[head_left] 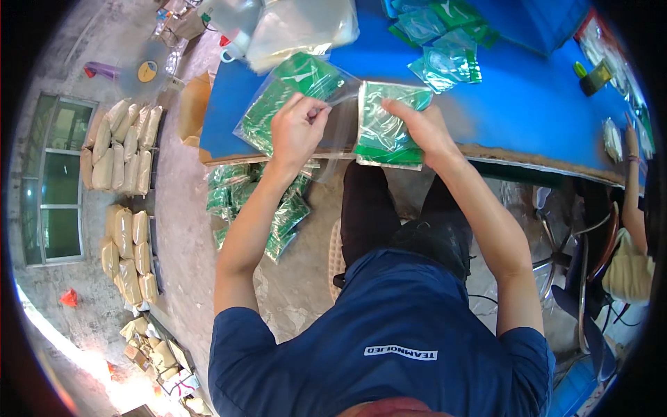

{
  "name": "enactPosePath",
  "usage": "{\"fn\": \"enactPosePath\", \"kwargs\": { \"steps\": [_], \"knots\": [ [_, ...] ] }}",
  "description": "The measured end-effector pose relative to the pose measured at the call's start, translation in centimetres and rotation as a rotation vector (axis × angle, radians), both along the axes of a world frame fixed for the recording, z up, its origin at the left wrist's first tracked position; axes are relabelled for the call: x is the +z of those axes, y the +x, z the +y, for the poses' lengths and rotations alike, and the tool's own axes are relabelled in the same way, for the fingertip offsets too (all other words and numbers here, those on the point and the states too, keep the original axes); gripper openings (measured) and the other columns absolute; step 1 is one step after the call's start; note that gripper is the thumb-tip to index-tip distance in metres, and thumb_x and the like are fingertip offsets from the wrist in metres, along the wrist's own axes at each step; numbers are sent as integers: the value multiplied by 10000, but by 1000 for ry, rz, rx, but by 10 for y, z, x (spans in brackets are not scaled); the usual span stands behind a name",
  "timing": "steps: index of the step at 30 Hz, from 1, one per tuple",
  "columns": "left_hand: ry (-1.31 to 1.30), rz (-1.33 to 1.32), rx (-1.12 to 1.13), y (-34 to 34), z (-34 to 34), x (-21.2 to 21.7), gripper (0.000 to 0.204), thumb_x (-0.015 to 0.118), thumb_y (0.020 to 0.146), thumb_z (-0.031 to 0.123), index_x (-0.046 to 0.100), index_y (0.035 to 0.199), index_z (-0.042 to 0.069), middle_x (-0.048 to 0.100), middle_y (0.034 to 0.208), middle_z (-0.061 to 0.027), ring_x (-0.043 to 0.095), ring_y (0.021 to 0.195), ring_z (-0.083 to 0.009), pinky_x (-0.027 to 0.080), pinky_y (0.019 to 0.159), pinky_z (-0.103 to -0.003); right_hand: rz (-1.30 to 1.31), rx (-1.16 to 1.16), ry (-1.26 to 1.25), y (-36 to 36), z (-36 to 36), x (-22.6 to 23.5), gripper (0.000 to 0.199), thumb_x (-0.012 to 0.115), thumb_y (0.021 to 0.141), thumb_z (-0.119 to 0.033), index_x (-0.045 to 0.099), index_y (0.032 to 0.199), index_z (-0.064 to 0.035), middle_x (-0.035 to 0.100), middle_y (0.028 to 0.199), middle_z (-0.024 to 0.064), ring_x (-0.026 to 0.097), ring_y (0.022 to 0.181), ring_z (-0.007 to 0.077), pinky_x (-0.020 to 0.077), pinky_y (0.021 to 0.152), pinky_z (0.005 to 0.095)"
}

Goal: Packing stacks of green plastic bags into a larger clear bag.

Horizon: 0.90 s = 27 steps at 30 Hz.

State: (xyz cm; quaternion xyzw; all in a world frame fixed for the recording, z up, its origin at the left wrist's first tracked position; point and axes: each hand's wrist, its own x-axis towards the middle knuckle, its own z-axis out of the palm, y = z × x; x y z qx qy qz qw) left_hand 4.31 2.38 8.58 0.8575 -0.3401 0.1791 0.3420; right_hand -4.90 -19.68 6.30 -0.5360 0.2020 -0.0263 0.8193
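Observation:
My right hand [425, 131] grips a flat stack of green-and-clear plastic packets [389, 142] at the table's front edge, thumb on top. To its left, my left hand [299, 131] is closed, thumb and fingertips pinching the edge of a clear plastic bag [340, 115] that stretches between my hands. Beyond and beside the left hand lies a larger green packet in clear film [267, 111], flat on the blue table [514, 118]. Where the clear bag ends is hard to make out.
Clear plastic bags [302, 31] are piled at the table's far left. Loose green packets [448, 59] lie at the far middle, near a blue bin [538, 21]. Filled green packets [281, 222] are heaped below the table edge. Another person's arm [632, 187] shows at right.

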Motion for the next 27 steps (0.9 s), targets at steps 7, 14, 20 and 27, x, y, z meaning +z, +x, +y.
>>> {"fn": "enactPosePath", "kwargs": {
  "steps": [7, 14, 20, 27],
  "knots": [
    [22, 107, 81, 9, -11, -16, 116, 775, 784, 88, 711, 866, 37, 622, 758, -93, 635, 669, -234, 513, 629, -358, -224, -128, -108, -13, -8, 48, 413, 791, 815, -237, 681, 1104, 36, 718, 1028, 111, 684, 907, 163, 553, 803, 324],
    [-37, 377, 91, 14, -2, -57, 110, 729, 850, 98, 697, 894, 3, 724, 804, -147, 716, 759, -239, 549, 708, -329, -331, -153, -147, -18, -12, 61, 352, 781, 831, -218, 683, 1067, 24, 718, 1006, 102, 692, 840, 152, 551, 748, 288],
    [-221, 266, 46, 20, -1, -19, 109, 735, 868, 68, 695, 908, -25, 724, 833, -85, 672, 748, -123, 541, 707, -268, 28, 329, 95, 19, 42, -18, 342, 776, 820, -194, 706, 1092, 1, 728, 1043, 109, 705, 900, 197, 569, 787, 338],
    [-10, -61, -21, -1, -16, 18, 65, 732, 814, 20, 704, 872, 10, 695, 854, -87, 673, 744, -171, 533, 687, -284, 62, 434, 366, 58, 60, -45, 429, 730, 846, -233, 614, 1184, 4, 691, 1089, 131, 721, 876, 230, 616, 739, 388]
  ]
}}
